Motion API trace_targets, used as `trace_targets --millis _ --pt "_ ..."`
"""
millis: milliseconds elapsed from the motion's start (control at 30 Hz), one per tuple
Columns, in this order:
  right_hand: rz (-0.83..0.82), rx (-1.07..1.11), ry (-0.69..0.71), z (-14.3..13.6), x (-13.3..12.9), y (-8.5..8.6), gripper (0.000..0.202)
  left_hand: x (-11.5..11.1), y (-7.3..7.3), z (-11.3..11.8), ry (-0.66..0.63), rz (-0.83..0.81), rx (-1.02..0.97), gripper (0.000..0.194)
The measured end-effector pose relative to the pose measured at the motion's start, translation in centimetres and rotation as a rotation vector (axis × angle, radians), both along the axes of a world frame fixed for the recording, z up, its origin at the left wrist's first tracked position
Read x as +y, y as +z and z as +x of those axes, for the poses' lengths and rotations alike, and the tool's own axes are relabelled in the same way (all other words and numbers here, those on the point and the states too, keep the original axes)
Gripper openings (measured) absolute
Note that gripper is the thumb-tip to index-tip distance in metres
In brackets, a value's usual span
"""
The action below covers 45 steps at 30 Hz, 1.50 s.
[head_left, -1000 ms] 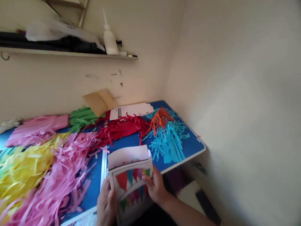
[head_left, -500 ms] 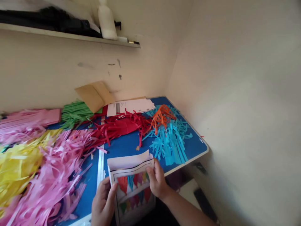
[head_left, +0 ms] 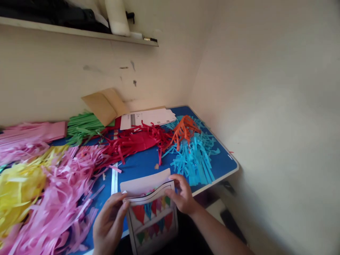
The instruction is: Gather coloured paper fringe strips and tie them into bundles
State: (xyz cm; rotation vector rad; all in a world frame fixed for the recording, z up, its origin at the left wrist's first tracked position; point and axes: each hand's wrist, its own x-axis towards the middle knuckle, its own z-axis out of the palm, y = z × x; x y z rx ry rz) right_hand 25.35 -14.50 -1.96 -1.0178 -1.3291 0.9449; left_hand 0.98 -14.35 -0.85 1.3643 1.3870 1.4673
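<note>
Between my hands is a white paper envelope (head_left: 154, 230), its front printed with rows of colourful bunting. Its flap (head_left: 146, 182) stands up, and the mouth gapes a little, with bits of pink and green showing inside. My left hand (head_left: 110, 219) pinches the left corner of the mouth between thumb and fingers. At the right corner, my right hand (head_left: 182, 194) grips the edge, thumb on the front. The envelope is held off the near edge of the blue table (head_left: 140, 163), its lower end over my dark lap.
Fringed tissue paper covers much of the table: pink (head_left: 63, 184), yellow (head_left: 21, 187), green (head_left: 85, 124), red (head_left: 132, 141), orange (head_left: 184, 127) and light blue (head_left: 193, 159). Brown envelopes (head_left: 102, 106) and white labelled packets (head_left: 148, 118) lie at the back. A shelf (head_left: 79, 33) with a white bottle (head_left: 118, 17) hangs above.
My left hand has moved from the envelope's side up to its top corner. My right fingers have shifted to the mouth's edge, which now gapes wider, showing the coloured contents.
</note>
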Motion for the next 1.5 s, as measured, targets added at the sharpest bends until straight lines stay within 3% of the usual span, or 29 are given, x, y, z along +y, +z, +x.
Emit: trace_targets --millis 133,300,467,600,700,800,867,1033,1200,1333,1500 --pt "0.048 0.000 0.061 1.0 1.1 0.7 0.031 0.9 1.7 0.3 -0.028 0.002 0.040 0.016" --pt "0.060 -0.103 0.166 2.4 2.1 1.8 0.034 1.2 2.3 -0.4 -0.078 0.004 0.215 0.022" --pt "0.107 -0.242 0.201 3.6 2.7 3.8 0.035 1.3 3.3 -0.3 -0.132 0.124 0.302 0.022" --pt "0.136 -0.337 0.244 4.1 3.0 4.8 0.034 1.2 4.0 0.2 -0.180 0.191 0.293 0.022" --pt "0.169 -0.330 0.250 4.0 2.9 4.6 0.032 0.9 3.6 0.5 -0.168 0.166 0.231 0.018" --pt "0.151 -0.227 0.237 3.7 2.5 3.9 0.054 0.6 2.9 0.7 -0.134 0.112 0.017 0.029" --pt "0.114 -0.175 0.247 3.6 2.3 3.6 0.061 0.6 2.9 0.6 -0.149 0.118 -0.020 0.041" --pt "0.095 -0.087 0.318 3.1 1.8 4.3 0.021 0.2 4.2 0.5 -0.282 0.242 0.204 0.016" --pt "-0.029 0.054 0.247 2.1 1.1 5.8 0.022 -0.4 5.2 1.5 -0.162 0.091 0.234 0.017" --pt "-0.158 -0.081 0.211 1.8 0.9 6.7 0.033 -0.2 6.2 1.2 -0.224 -0.058 0.423 0.032" --pt "-0.141 -0.169 0.250 2.0 0.7 7.7 0.038 -0.1 7.3 0.5 -0.236 0.003 0.540 0.033"
